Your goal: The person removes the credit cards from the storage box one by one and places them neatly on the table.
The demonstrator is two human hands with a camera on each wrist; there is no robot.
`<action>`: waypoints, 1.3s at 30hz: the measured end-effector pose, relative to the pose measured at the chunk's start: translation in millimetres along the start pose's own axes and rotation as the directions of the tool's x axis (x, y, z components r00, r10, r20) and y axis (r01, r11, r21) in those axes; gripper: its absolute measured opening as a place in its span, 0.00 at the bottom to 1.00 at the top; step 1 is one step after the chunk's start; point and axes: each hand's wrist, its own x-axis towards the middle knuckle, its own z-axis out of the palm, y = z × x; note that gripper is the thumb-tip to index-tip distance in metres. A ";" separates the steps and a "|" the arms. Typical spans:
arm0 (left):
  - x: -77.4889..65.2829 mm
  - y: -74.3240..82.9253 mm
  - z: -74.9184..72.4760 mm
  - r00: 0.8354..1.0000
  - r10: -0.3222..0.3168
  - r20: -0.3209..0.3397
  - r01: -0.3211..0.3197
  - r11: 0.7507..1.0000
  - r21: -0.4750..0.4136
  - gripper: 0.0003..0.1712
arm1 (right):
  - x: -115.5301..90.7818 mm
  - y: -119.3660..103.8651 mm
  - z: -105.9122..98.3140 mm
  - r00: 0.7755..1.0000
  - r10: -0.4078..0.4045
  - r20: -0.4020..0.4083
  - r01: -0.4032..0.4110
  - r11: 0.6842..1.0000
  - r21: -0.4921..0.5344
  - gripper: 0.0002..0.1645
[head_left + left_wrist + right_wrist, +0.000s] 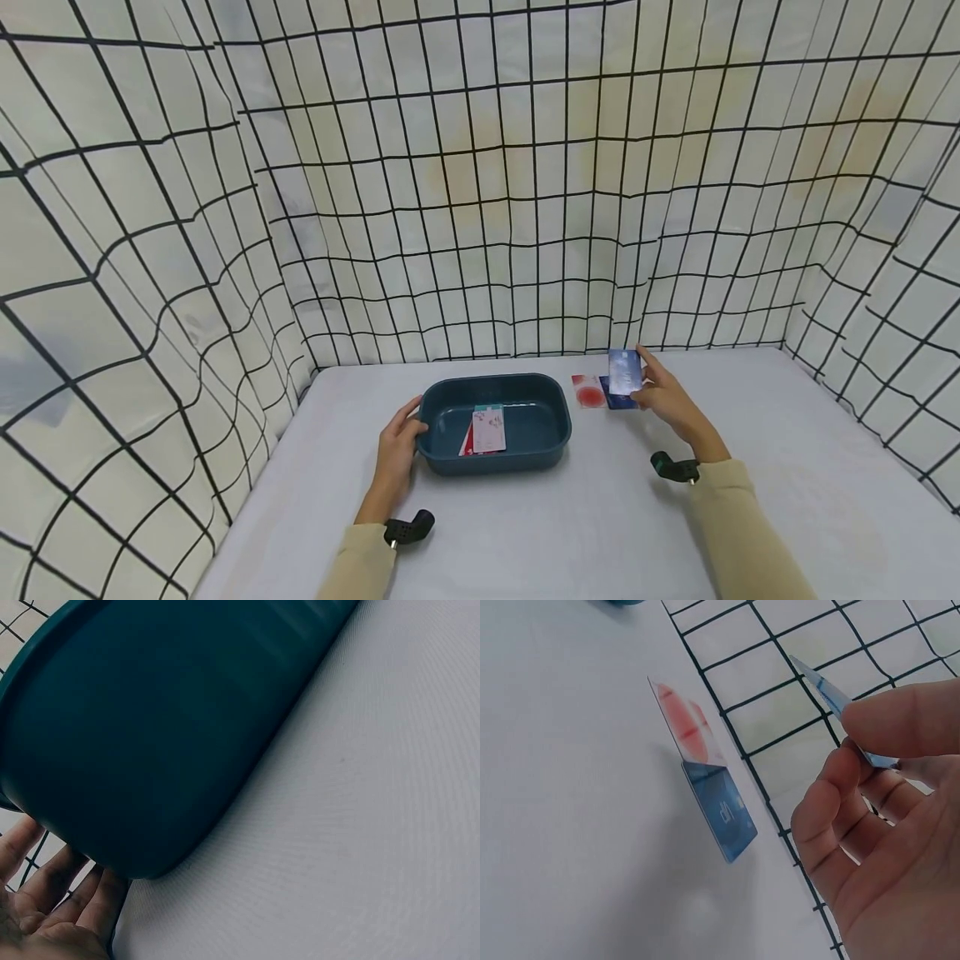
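In the head view, my right hand [671,408] pinches a light blue card [624,372] between thumb and fingers, raised over the table's far side. The card shows nearly edge-on [829,694] in the right wrist view. Beneath it lies a dark blue card [721,814], end to end with a white card bearing a red disc [588,392]. My left hand [397,442] is at the left end of a dark teal basin [491,465], fingers [54,877] extended against its outer wall. Inside the basin, a pale pink card [489,429] overlaps a red card [468,442] and a teal-edged one.
A white cloth covers the table [540,533]. Black grid netting [480,200] over white sheeting rises along the back and both sides. Each wrist carries a small black camera mount [408,527].
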 end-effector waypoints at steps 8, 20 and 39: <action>0.2 0.7 0.2 1.000 0.006 -0.001 -0.006 1.000 -0.003 0.32 | -3.6 3.7 -6.1 0.999 0.047 -0.015 -0.047 0.999 0.000 0.57; 0.0 0.4 -0.3 1.000 0.007 0.004 -0.007 1.000 -0.005 0.31 | -2.2 27.0 -17.5 0.993 0.097 -0.068 -0.100 0.994 -0.036 0.56; 0.5 -0.7 -0.2 1.000 0.011 0.002 -0.011 1.000 0.010 0.31 | -8.3 41.6 -28.2 0.982 0.164 -0.097 -0.179 0.967 -0.179 0.53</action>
